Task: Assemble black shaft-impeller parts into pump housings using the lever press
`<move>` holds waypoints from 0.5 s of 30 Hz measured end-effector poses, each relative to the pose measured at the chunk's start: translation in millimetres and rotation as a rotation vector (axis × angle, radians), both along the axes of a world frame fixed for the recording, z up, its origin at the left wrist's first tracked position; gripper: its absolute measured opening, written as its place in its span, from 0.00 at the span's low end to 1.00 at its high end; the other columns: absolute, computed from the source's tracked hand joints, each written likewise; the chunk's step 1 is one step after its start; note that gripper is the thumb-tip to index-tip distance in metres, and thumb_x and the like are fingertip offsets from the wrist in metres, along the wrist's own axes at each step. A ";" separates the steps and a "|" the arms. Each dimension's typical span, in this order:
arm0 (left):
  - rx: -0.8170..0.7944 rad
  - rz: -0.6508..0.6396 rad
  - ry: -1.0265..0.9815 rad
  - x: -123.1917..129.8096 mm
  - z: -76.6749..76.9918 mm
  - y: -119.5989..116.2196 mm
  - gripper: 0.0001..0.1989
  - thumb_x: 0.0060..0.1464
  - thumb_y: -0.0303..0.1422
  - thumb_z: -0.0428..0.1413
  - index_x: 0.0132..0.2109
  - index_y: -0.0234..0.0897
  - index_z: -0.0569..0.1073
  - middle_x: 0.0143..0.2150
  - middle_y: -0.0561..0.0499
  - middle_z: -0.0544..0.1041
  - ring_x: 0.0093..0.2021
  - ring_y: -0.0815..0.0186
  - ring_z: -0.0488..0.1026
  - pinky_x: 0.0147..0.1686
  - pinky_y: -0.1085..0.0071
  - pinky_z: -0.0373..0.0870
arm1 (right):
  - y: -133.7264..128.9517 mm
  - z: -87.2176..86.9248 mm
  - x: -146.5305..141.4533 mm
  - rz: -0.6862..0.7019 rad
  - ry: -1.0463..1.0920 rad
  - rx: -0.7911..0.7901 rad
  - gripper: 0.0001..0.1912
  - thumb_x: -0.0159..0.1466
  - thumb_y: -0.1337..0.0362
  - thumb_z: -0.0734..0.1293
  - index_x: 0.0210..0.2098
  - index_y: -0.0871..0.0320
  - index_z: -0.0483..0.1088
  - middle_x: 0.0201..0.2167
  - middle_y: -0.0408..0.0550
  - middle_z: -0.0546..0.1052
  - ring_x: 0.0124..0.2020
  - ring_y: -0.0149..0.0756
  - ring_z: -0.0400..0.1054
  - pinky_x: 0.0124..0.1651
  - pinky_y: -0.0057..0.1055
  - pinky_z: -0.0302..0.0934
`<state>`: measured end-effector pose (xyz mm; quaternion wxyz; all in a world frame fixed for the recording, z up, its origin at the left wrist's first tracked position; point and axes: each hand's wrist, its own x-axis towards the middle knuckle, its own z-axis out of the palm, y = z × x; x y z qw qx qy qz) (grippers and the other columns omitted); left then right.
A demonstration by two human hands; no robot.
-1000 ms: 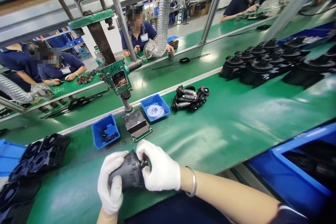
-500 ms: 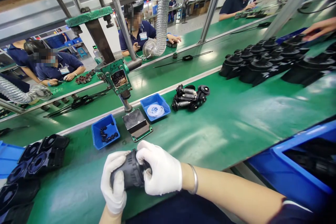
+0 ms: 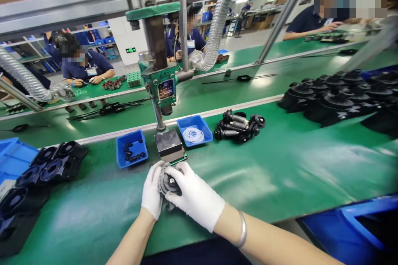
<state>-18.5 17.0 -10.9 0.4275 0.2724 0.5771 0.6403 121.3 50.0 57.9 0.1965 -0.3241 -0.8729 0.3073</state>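
In both gloved hands is a dark grey, round plastic housing [image 3: 162, 185], its ribbed rim and round centre with a small shiny tip facing up. My left hand [image 3: 152, 190] grips its left side. On the right, my right hand [image 3: 193, 196] curls its fingers and thumb over the rim and centre, hiding part of it. Just beyond the hands stands the metal base block [image 3: 168, 145] of a green hand press [image 3: 163, 87]. Left of the block is a blue tray [image 3: 119, 153] with small black parts; right of it, a blue tray [image 3: 207, 137] with white rings.
A pile of black parts with metal shafts [image 3: 239, 126] lies right of the trays. Black conical housings [image 3: 336, 95] crowd the far right; square black housings [image 3: 51, 167] stand at left. A blue bin [image 3: 348, 223] sits at lower right. Co-workers [image 3: 88, 66] sit across the bench.
The housing has tipped from lying sideways to facing up, and both hands have moved forward, closer to the press base. The co-worker's hand at far right is out of view. My view has shifted.
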 end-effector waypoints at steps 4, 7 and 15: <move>-0.008 0.011 0.041 -16.5 -10.1 -7.5 0.20 0.56 0.44 0.57 0.50 0.36 0.73 0.52 0.43 0.77 0.56 0.56 0.72 0.63 0.57 0.59 | 11.7 -26.7 1.3 0.000 0.071 0.153 0.27 0.53 0.66 0.75 0.51 0.56 0.69 0.47 0.55 0.70 0.50 0.54 0.65 0.52 0.52 0.63; 0.024 -0.137 0.092 -21.7 -9.5 -25.6 0.29 0.56 0.45 0.58 0.60 0.35 0.66 0.59 0.39 0.71 0.61 0.53 0.67 0.65 0.54 0.57 | 22.2 -38.5 2.2 0.126 0.260 -0.024 0.27 0.53 0.68 0.76 0.52 0.54 0.69 0.56 0.54 0.70 0.58 0.49 0.63 0.60 0.48 0.59; 0.138 -0.324 0.676 2.0 -21.0 -39.6 0.59 0.45 0.32 0.64 0.70 0.37 0.30 0.71 0.34 0.50 0.69 0.47 0.54 0.67 0.49 0.54 | 39.9 -42.5 2.2 0.156 0.156 -0.379 0.36 0.50 0.63 0.77 0.58 0.50 0.68 0.55 0.48 0.73 0.56 0.46 0.67 0.61 0.44 0.60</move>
